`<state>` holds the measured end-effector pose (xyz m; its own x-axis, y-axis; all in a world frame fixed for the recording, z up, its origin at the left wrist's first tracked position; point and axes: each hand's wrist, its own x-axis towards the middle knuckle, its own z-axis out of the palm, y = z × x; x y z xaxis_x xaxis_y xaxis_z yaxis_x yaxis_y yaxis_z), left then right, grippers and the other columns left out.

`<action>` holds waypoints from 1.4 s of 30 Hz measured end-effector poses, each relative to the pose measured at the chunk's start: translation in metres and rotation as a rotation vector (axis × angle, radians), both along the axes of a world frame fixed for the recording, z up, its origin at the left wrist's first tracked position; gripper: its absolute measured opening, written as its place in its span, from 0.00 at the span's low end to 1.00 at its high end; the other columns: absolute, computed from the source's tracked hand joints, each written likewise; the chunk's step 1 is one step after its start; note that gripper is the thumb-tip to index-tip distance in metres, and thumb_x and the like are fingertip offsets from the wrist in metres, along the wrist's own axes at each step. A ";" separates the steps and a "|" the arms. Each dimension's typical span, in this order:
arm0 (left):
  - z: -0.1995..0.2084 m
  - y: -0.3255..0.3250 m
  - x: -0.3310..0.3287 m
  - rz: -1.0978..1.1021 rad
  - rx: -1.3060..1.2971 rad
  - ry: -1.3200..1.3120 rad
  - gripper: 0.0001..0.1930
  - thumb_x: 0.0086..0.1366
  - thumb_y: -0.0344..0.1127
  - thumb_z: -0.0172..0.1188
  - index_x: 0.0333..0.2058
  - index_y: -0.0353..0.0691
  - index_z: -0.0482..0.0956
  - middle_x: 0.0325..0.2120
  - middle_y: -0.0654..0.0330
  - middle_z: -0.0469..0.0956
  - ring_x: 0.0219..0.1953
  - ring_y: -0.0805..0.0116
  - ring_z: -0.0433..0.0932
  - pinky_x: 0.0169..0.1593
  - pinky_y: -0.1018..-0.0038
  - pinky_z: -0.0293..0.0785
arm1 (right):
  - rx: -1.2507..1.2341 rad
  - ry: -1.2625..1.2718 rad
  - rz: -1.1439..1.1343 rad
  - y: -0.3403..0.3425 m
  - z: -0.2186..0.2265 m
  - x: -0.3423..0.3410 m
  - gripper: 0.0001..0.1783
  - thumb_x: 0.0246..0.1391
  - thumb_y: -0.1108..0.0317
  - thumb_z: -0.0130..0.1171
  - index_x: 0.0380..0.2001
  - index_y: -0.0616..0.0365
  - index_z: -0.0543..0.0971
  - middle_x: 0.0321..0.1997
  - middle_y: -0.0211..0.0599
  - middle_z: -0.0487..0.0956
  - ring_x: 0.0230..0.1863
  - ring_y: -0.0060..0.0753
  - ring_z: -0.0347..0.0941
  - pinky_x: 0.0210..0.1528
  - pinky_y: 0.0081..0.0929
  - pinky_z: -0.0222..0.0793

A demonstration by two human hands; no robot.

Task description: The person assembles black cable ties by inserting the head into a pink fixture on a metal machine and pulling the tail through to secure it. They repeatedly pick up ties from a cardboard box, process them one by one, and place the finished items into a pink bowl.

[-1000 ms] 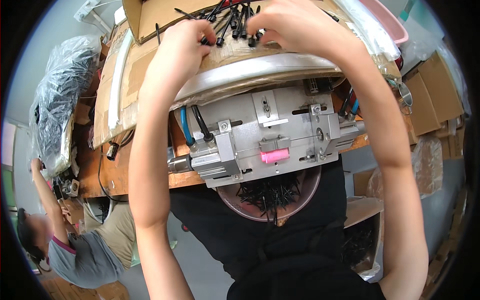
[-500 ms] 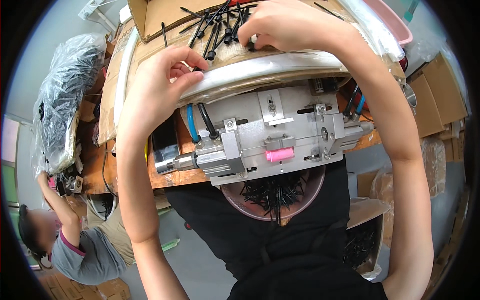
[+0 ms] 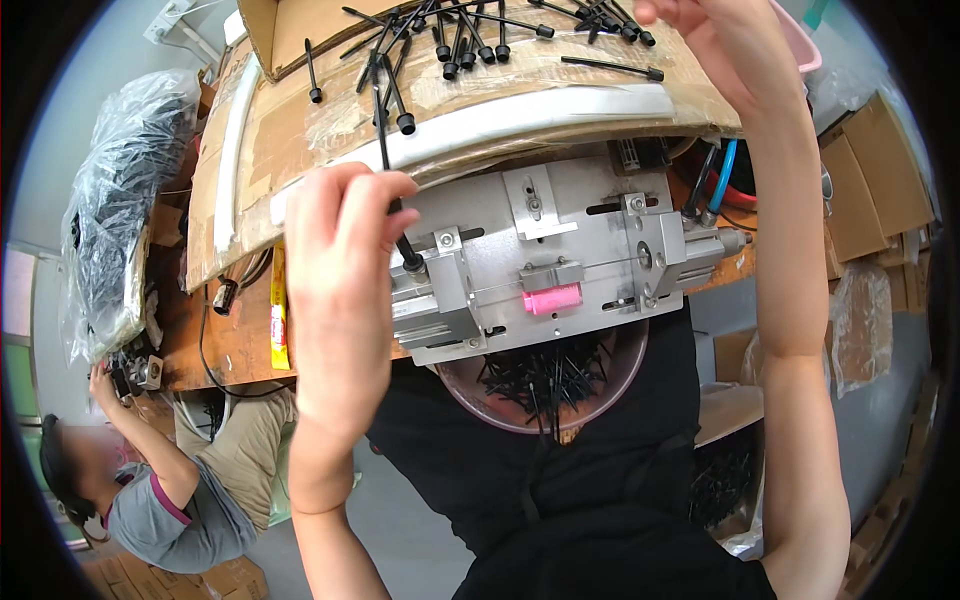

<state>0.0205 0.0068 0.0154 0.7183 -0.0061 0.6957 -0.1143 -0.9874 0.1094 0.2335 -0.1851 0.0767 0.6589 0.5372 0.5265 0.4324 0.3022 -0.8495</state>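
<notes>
My left hand (image 3: pixel 345 285) is closed over the left end of the metal fixture, its fingers pinching a thin black rod (image 3: pixel 383 130) that points up and away. Part of that rod is hidden by the fingers. My right hand (image 3: pixel 735 50) is raised at the top right, fingers apart and partly cut off by the picture's edge; nothing shows in it. Close to its fingertips lie several loose black rods (image 3: pixel 612 22) with thick ends. More such rods (image 3: pixel 470 45) lie heaped on the cardboard (image 3: pixel 540 85). The metal fixture (image 3: pixel 505 215) carries a pink block (image 3: pixel 553 300) at its front.
Below the fixture, a pink bowl (image 3: pixel 465 405) in my lap holds many black rods. A blue hose (image 3: pixel 722 175) joins the fixture at right. A yellow strip (image 3: pixel 279 310) lies on the wooden table. At far left, another person (image 3: pixel 180 500) sits by a plastic-wrapped bundle (image 3: pixel 135 200).
My left hand has come nearer and lower, bringing a black rod over the fixture's left end. My right hand has moved right, away from the heap, and rods now lie spread toward the right.
</notes>
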 end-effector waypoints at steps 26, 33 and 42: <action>-0.065 -0.096 -0.041 -0.048 -0.154 0.486 0.34 0.54 0.22 0.58 0.61 0.28 0.62 0.35 0.55 0.68 0.37 0.62 0.69 0.44 0.70 0.70 | -0.321 -0.431 -0.352 -0.065 -0.123 -0.165 0.30 0.45 0.84 0.66 0.55 0.70 0.71 0.32 0.40 0.78 0.26 0.24 0.73 0.28 0.23 0.73; -0.004 0.002 0.038 0.148 -0.044 -0.021 0.17 0.60 0.26 0.61 0.49 0.39 0.77 0.30 0.57 0.71 0.28 0.67 0.70 0.35 0.72 0.69 | -0.500 -0.457 -0.230 -0.046 -0.164 -0.188 0.38 0.41 0.82 0.67 0.59 0.71 0.68 0.22 0.38 0.73 0.22 0.31 0.69 0.25 0.30 0.67; -0.006 -0.037 0.001 0.137 -0.124 -0.065 0.12 0.53 0.21 0.63 0.38 0.37 0.79 0.30 0.58 0.76 0.30 0.68 0.73 0.35 0.73 0.71 | -0.595 -0.439 -0.206 -0.048 -0.153 -0.181 0.37 0.42 0.72 0.70 0.58 0.66 0.70 0.25 0.38 0.75 0.25 0.34 0.73 0.27 0.31 0.70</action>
<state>0.0211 -0.0298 0.0096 0.6597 0.1772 0.7303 0.0094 -0.9737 0.2277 0.0526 -0.2330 -0.0766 0.5736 0.7012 0.4234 0.7658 -0.2756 -0.5810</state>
